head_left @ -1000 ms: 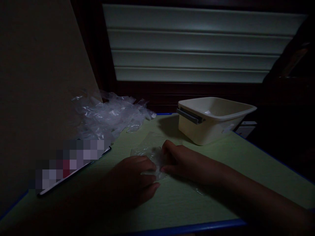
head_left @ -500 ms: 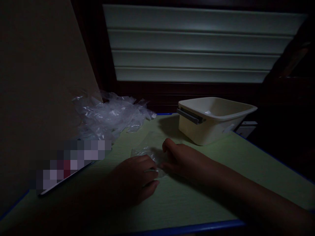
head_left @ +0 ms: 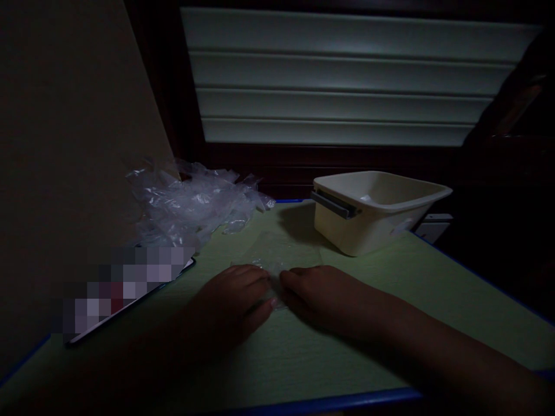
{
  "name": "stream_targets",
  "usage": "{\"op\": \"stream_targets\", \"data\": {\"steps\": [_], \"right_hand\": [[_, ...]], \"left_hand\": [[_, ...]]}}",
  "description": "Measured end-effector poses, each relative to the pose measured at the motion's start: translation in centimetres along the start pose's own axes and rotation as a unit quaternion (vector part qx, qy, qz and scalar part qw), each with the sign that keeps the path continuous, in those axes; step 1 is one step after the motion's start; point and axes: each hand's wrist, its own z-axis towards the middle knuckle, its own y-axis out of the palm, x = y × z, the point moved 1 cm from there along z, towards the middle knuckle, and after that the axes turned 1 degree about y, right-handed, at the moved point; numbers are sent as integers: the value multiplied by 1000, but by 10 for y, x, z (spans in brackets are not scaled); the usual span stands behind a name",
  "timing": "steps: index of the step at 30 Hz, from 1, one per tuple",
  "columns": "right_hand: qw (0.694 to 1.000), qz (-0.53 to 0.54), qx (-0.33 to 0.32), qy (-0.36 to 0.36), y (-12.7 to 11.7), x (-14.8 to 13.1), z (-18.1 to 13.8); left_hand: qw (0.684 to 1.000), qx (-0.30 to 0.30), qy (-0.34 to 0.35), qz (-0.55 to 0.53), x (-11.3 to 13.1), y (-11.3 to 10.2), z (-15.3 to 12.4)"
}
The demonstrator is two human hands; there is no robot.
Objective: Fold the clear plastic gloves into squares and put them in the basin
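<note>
A clear plastic bag (head_left: 286, 249) lies on the green tabletop, its near part crinkled and partly hidden by my fingers. On the bag's left side, my left hand (head_left: 237, 300) has its fingers bent and thumb drawn in, closed on the film. My right hand (head_left: 321, 292) is closed on the bag from the right, fingertips and thumb together. Only a small gap separates the two hands. The dim light hides the exact grip.
A heap of clear plastic bags (head_left: 195, 202) lies at the back left against the wall. In front of it is a flat device with a blurred-out screen (head_left: 130, 294). A cream plastic tub (head_left: 355, 228) with a grey handle stands at the back right of the green table (head_left: 347, 370).
My right hand has come down and its raised index finger has closed onto the bag. The left fingers have drawn together slightly. The other things stay in place.
</note>
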Motion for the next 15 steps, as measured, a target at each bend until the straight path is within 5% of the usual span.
{"op": "stream_targets", "data": {"steps": [10,15], "right_hand": [[1000,6,14,6,2,0,0],[988,134,31,65,-2,0,1]], "left_hand": [[996,76,-29,22,-9,-1,0],[999,2,41,10,5,-9,5]]}}
